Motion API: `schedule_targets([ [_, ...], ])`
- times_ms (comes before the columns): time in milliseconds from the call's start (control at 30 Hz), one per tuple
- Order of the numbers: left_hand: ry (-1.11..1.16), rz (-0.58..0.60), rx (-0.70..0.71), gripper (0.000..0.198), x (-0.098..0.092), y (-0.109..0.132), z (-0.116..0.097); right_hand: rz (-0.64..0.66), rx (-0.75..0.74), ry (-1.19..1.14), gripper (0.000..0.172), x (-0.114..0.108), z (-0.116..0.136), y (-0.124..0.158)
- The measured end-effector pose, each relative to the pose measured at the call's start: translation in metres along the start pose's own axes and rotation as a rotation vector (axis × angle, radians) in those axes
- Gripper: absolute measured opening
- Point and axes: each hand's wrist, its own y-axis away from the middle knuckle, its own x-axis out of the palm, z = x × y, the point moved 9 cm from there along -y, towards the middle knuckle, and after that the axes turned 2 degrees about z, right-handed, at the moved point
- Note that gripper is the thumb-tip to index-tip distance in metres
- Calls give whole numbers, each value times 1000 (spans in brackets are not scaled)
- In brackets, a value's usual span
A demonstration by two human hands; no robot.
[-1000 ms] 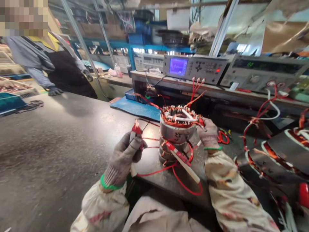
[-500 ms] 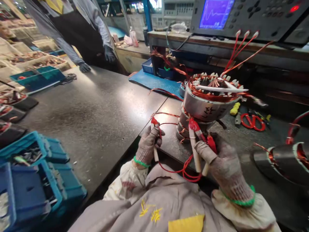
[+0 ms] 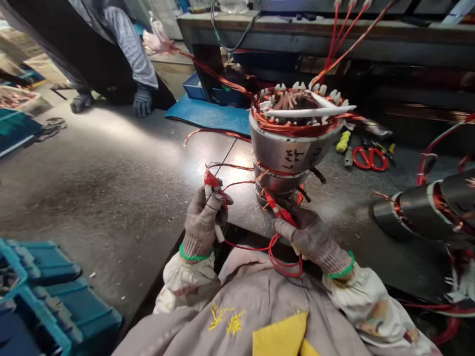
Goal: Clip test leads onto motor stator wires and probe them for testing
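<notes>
My left hand (image 3: 202, 215), in a grey knit glove with a green cuff, is closed on a red-tipped test clip (image 3: 210, 178). The clip's tip meets the end of a thin copper wire (image 3: 232, 166) that runs from the stacked motor stators. In my right hand (image 3: 308, 235), gloved alike, are red test clips (image 3: 278, 207); how many is unclear. One points at the lower stator (image 3: 280, 182), close to its copper leads; I cannot tell whether it grips one. Red test leads (image 3: 272, 254) loop between both hands. The upper stator (image 3: 293, 148) carries copper windings and white sleeves.
Red-handled scissors (image 3: 370, 159) and a yellow-handled tool (image 3: 343, 142) lie right of the stators. More stators (image 3: 411, 207) lie further right. Blue bins (image 3: 77, 311) stand at the lower left. Across the table (image 3: 137, 183), a co-worker's gloved hand (image 3: 143, 100) rests near the edge.
My view has tilted down, so the stators appear higher and further left. The clip in my right hand has swung from upright to pointing at the lower stator. My left hand still holds its clip.
</notes>
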Motion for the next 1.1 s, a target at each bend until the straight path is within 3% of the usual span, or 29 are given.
schedule_targets([
  [100, -34, 6, 5, 34, -1, -1, -4, 10, -54, 36, 40, -17, 2, 3],
  [167, -73, 6, -17, 34, -2, -2, -5, -49, -20, 86, 36, -43, -7, 8],
  [267, -100, -12, -17, 34, -1, -3, -8, -383, -5, 353, 40, -94, -7, 7],
  [333, -99, -35, 10, 32, 2, -4, -12, -557, -51, 534, 41, -109, 6, -7],
  [467, -139, -49, 15, 32, 9, -1, -15, -520, -187, 564, 38, -102, 25, -70],
  [600, -161, -52, -13, 39, 6, 1, -12, -580, -81, 470, 34, -112, 13, -106],
  [900, -87, -51, -40, 56, 8, -11, -9, -670, -271, 479, 35, -112, 1, -117],
  [1100, -84, -55, -52, 58, 3, -13, -7, -659, -298, 474, 28, -109, -10, -128],
])
